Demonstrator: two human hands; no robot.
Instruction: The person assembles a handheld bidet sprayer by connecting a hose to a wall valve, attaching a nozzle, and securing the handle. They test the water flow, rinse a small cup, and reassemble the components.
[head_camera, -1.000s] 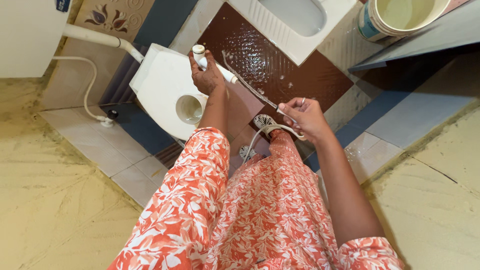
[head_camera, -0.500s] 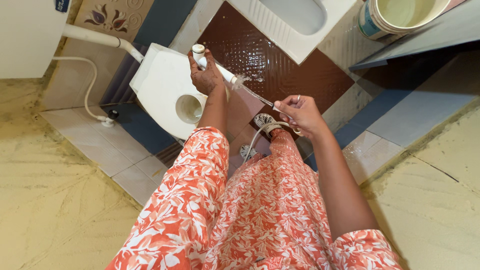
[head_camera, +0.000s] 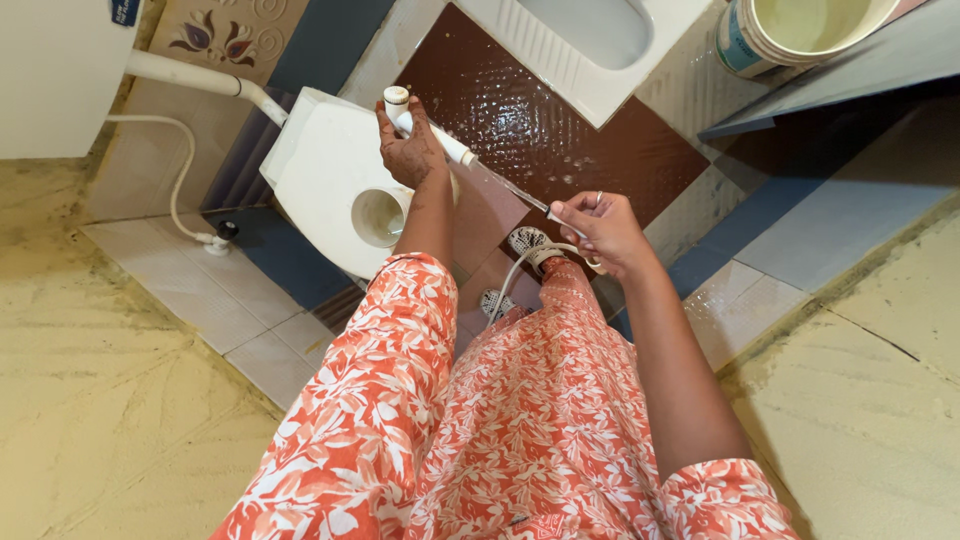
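My left hand (head_camera: 412, 152) grips a white hand sprayer (head_camera: 432, 132), its head pointing up and away over the white seat with a round hole (head_camera: 325, 185). A thin shiny hose (head_camera: 510, 190) runs from the sprayer's lower end to my right hand (head_camera: 602, 232). That hand's fingers are pinched on the hose, which then loops down in grey (head_camera: 512, 272) toward my orange floral clothing. Both hands hover above the brown tiled floor (head_camera: 560, 130).
A white squat pan (head_camera: 560, 60) lies ahead, a pale bucket (head_camera: 790, 35) at top right. A white pipe (head_camera: 200, 80) and a thin tube with a valve (head_camera: 215, 240) run along the left wall. A round floor drain (head_camera: 526, 240) sits under the hose.
My right hand has shifted slightly up along the hose and tightened its pinch. The left hand and sprayer stay almost where they were.
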